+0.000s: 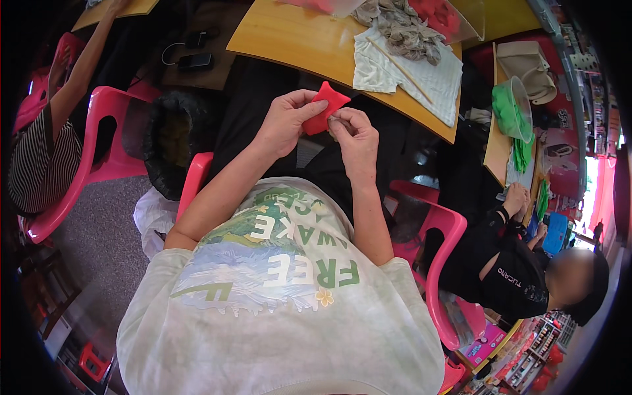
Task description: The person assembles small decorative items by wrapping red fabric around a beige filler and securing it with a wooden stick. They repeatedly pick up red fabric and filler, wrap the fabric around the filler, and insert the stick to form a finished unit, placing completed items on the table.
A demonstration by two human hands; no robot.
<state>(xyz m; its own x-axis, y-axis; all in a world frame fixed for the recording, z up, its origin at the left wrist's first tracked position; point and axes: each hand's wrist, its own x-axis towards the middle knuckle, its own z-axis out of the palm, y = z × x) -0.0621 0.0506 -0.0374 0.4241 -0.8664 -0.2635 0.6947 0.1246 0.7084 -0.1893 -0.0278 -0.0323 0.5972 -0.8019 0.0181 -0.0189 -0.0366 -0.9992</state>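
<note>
A small red piece, apparently fabric with pointed corners [325, 109], is held over my lap, just short of the table's near edge. My left hand [282, 124] pinches it between thumb and fingers along its left side. At its lower right edge, the fingers of my right hand [356, 135] are drawn together in a pinch. Whatever lies between those right fingertips is too small to make out; a pale speck shows there.
On the wooden table [289, 34] lie a white cloth [373, 71], a thin stick [401, 71] and crumpled grey-brown fabric [415, 36]. At right, a co-worker in black sits near a tub of green pieces [513, 108]. Pink chairs [99, 131] and a black-lined bin [161, 148] stand left.
</note>
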